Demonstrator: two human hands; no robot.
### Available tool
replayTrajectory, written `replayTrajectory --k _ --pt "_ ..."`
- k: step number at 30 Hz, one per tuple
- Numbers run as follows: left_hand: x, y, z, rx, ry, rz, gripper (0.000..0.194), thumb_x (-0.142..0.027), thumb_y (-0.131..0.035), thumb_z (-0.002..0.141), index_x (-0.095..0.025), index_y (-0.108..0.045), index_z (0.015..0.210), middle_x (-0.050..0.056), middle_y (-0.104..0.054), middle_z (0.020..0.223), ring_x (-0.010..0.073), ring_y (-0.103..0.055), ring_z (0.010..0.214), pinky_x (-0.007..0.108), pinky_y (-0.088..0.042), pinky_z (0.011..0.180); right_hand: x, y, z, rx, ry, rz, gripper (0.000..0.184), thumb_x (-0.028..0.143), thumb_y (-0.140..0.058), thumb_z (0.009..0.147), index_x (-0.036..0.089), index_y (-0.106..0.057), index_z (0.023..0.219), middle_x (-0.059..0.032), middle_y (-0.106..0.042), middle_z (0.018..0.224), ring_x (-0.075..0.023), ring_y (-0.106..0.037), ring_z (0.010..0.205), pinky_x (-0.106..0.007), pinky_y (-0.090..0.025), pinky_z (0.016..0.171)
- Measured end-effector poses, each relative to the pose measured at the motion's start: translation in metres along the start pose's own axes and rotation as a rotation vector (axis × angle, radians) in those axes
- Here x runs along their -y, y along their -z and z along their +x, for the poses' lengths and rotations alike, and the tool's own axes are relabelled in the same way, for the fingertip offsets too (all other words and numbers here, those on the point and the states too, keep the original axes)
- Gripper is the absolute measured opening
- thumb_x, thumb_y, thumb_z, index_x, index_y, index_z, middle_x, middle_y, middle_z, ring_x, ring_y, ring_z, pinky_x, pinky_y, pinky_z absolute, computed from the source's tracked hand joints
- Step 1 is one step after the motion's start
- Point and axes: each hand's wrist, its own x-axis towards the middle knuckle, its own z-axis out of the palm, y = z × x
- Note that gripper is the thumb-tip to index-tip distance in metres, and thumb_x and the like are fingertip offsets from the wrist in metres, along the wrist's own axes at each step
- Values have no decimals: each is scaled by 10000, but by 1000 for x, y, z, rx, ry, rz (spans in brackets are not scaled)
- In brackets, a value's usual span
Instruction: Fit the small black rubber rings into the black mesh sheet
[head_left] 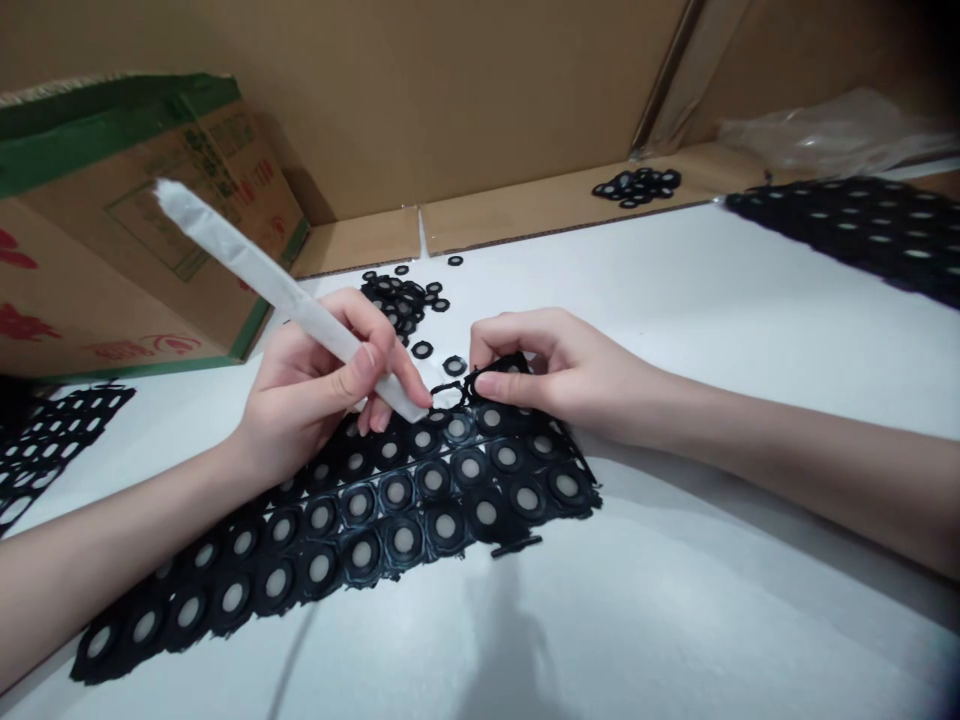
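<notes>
A black rubber sheet [360, 555] with rows of ring-shaped pieces and pale round centres lies slantwise on the white table. My left hand [319, 385] is closed around a white paper-wrapped stick [247, 270], whose lower end points down at the sheet's far edge. My right hand [551, 365] pinches that far edge between thumb and bent fingers, lifting a bit of it up. An opened ring gap [448, 397] shows between the two hands. Just beyond it, a loose black ring [454, 366] rests on the table.
Behind my left hand is a pile of loose black rings [397, 302]. A cardboard box [150, 230] stands at the left, above a punched-out black sheet [64, 430]. More rings [637, 186], a black sheet [862, 230] and clear plastic [847, 130] lie at the back right.
</notes>
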Motion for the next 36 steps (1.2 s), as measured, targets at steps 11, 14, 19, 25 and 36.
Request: replayTrajectory --k 11,14,19,25,36 --pt "1 7 2 17 2 -33 159 -321 -578 887 -190 -561 797 51 -724 749 101 -554 395 196 -393 339 0 -1 0 -16 -32 42 186 191 -557 735 185 -437 594 33 -458 630 -119 -417 650 -276 -290 616" --pt "1 3 0 -14 -33 15 148 -317 -593 876 -189 -581 802 68 -728 785 113 -568 442 211 -420 367 0 -1 0 -26 -62 61 187 212 -565 730 186 -440 594 33 -461 620 -120 -416 642 -278 -296 615" --pt "0 -1 -4 -6 -41 86 87 -263 -622 850 -182 -613 819 80 -731 800 126 -572 492 228 -445 405 0 -2 0 -40 -118 85 178 227 -572 732 184 -463 599 32 -473 610 -123 -422 637 -286 -295 613" --pt "0 -2 -4 -24 -89 157 128 -290 -599 875 -180 -634 820 81 -720 787 117 -564 492 225 -438 410 0 -2 0 -37 -129 95 180 228 -575 736 183 -469 598 34 -472 607 -119 -418 627 -290 -292 611" --pt "1 -1 -4 -1 -150 243 83 -231 -595 874 -199 -671 866 67 -712 815 122 -597 530 219 -493 451 0 -3 0 -49 -130 97 177 239 -571 729 182 -465 600 26 -475 629 -124 -418 650 -286 -293 616"
